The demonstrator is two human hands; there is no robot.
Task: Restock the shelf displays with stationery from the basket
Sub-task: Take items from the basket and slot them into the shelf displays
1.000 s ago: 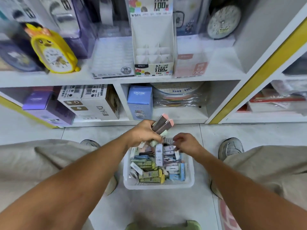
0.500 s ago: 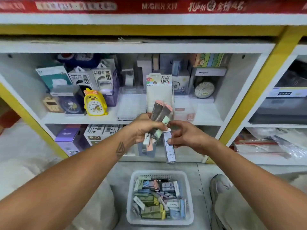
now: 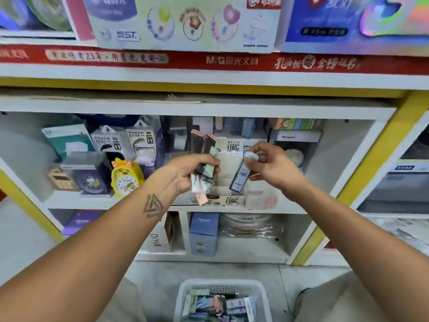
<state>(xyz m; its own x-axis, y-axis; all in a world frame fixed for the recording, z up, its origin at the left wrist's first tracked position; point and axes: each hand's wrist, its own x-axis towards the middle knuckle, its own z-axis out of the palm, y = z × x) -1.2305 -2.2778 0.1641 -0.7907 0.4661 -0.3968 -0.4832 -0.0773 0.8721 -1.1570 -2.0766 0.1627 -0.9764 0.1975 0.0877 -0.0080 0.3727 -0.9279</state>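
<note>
My left hand (image 3: 188, 173) grips a bundle of several slim lead cases (image 3: 204, 159), pink and mint ends sticking up. My right hand (image 3: 271, 168) pinches one dark lead case (image 3: 240, 176) by its white top, so it hangs down just in front of the white cardboard display box (image 3: 228, 201) on the middle shelf. Both hands are raised at shelf height, close together. On the floor below stands the white plastic basket (image 3: 185, 296), with several more small stationery packs inside.
A yellow duck alarm clock (image 3: 125, 180) and power bank boxes (image 3: 123, 140) stand left of the display box. A pink box (image 3: 262, 198) sits to its right. The lower shelf holds a blue box (image 3: 204, 233). A yellow post (image 3: 362, 182) bounds the bay on the right.
The view has tilted up further, so the basket sinks toward the bottom edge. Both hands rose from the basket to the middle shelf, the right one carrying a single case toward the display box.
</note>
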